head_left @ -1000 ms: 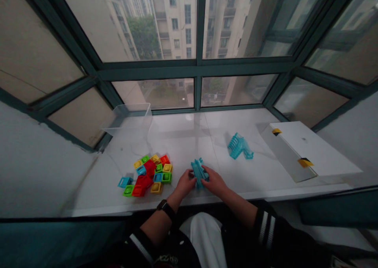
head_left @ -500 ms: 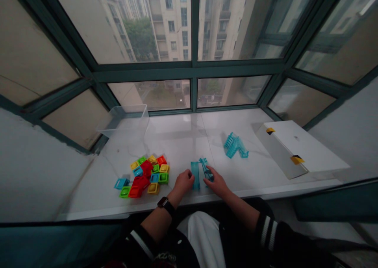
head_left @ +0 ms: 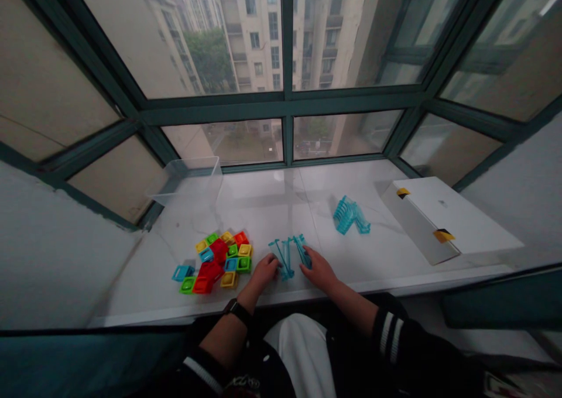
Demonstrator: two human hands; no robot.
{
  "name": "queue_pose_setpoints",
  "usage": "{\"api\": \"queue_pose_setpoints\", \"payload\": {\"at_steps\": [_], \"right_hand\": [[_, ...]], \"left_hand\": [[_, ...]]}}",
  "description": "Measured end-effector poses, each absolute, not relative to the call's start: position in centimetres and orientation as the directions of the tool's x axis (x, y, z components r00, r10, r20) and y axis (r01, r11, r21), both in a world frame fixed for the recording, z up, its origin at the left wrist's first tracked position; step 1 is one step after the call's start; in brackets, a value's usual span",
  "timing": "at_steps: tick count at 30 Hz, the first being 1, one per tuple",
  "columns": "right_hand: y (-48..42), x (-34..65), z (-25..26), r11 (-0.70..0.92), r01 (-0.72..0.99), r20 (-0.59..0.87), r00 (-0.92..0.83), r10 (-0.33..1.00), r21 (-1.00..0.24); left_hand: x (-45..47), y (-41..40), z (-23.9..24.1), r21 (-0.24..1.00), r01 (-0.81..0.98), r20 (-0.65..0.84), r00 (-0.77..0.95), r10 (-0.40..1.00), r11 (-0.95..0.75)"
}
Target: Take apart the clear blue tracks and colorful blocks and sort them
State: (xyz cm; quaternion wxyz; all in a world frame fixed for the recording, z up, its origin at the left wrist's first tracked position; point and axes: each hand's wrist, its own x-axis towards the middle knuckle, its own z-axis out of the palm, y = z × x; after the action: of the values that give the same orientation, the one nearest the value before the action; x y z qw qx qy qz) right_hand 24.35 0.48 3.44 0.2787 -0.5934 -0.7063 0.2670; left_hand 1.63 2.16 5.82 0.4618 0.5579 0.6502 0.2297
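Observation:
Two translucent blue plastic pieces stand close together near the front of the white sill. My left hand point(head_left: 266, 271) has its fingers bent and closed on the edge of the left blue piece point(head_left: 286, 263), which shows slanting bars. My right hand point(head_left: 321, 269) is closed on the right blue piece point(head_left: 300, 247), thumb and fingers at its right side. Part of that piece is hidden behind the fingers. To the left lies a pile of red, yellow, green and blue plastic blocks point(head_left: 218, 250), touched by neither hand.
More ribbed translucent blue pieces point(head_left: 346, 215) lie farther back on the right. A clear plastic bin point(head_left: 188, 181) stands at the back left. At the right is a white box point(head_left: 456, 216) with yellow-and-black tabs. Windows point(head_left: 287, 108) border the white sill point(head_left: 263, 196) behind.
My left hand has shifted left, and the left blue piece has turned from a flat face to slanting bars. The right piece has moved slightly left with my right hand.

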Motion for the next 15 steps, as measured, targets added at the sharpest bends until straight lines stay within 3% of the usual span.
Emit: {"api": "queue_pose_setpoints", "payload": {"at_steps": [9, 15], "right_hand": [[0.4, 24.5, 2.3, 0.166, 0.698, 0.082, -0.152, 0.985, -0.696], [0.4, 24.4, 2.2, 0.161, 0.697, 0.081, -0.146, 0.986, -0.699]], "left_hand": [[2.5, 0.7, 7.0, 0.799, 0.601, -0.08, 0.124, 0.989, -0.011], [3.5, 0.2, 7.6, 0.696, 0.717, -0.139, 0.165, 0.976, -0.022]]}}
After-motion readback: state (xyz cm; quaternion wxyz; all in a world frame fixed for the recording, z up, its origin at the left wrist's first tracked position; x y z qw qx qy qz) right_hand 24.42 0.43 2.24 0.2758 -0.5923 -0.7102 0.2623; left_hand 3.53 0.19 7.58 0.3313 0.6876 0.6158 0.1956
